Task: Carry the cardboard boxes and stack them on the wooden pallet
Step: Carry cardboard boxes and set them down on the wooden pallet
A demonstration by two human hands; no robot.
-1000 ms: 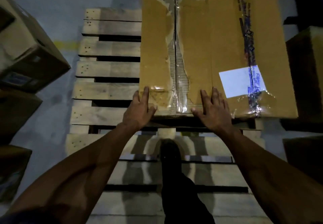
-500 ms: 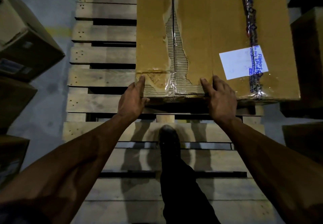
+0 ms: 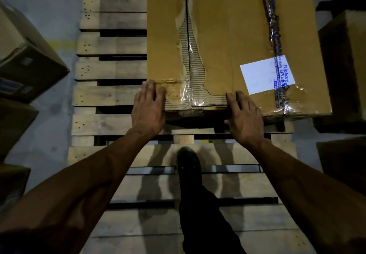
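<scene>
A large cardboard box [image 3: 227,36] with torn tape along its seam and a white label lies on the far right part of the wooden pallet [image 3: 111,95]. Both my hands are on the box's near edge. My left hand [image 3: 148,109] covers the near left corner, fingers flat on top and palm against the front face. My right hand [image 3: 244,119] clasps the edge further right, with its fingers on top and its thumb under the rim.
Stacked cardboard boxes [image 3: 25,59] stand on the floor to the left of the pallet. More boxes [image 3: 344,65] sit in shadow on the right. My dark shoe [image 3: 188,164] stands on the pallet's near slats. The pallet's left half shows bare slats.
The box has slid further away across the pallet under my hands. My hands have shifted from lying flat on its top to its near edge, and my foot has stepped forward.
</scene>
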